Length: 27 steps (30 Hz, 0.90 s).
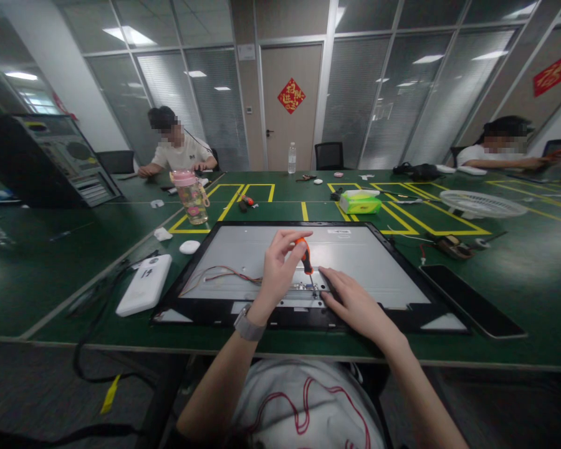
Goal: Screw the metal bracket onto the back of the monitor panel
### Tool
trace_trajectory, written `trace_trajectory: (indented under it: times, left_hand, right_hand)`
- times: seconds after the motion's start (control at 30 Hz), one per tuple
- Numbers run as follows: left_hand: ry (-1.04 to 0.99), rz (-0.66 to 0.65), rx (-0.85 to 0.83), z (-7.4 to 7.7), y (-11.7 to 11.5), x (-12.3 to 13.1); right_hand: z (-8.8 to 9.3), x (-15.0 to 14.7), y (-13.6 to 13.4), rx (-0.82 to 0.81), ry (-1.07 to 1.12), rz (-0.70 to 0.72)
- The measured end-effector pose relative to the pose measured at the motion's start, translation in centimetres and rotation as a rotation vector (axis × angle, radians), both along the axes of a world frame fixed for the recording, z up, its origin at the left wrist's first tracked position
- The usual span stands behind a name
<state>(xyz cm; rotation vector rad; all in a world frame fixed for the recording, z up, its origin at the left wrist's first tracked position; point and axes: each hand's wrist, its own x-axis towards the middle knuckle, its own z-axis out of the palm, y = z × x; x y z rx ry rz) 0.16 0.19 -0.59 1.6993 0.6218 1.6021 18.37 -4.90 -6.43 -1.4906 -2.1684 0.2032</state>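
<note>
A flat display panel [369, 252] with a black frame and a grey back lies on the table in front of me. My left hand [283, 262] is closed round the handle of an orange and black screwdriver [306, 257], which stands nearly upright. Its tip meets a small metal bracket [303, 287] near the panel's lower middle. My right hand [355, 302] rests on the panel just right of the tip, fingers stretched out by the bracket. Thin coloured wires [229, 272] run leftward from the bracket over the panel.
Left of the panel are a white power bank [144, 285], a white oval case [189, 247] and a pink-lidded bottle [191, 198]. A black phone [472, 302] lies at the right. Beyond are a green pack [361, 202] and a computer tower [51, 163]. Two people sit across the table.
</note>
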Motion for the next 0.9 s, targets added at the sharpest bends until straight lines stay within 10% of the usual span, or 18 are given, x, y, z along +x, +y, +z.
trace_trajectory:
  times: [0.9]
  left_hand:
    - [-0.027, 0.006, 0.004, 0.28, -0.18, 0.14]
  right_hand:
    - [-0.15, 0.07, 0.08, 0.004, -0.018, 0.003]
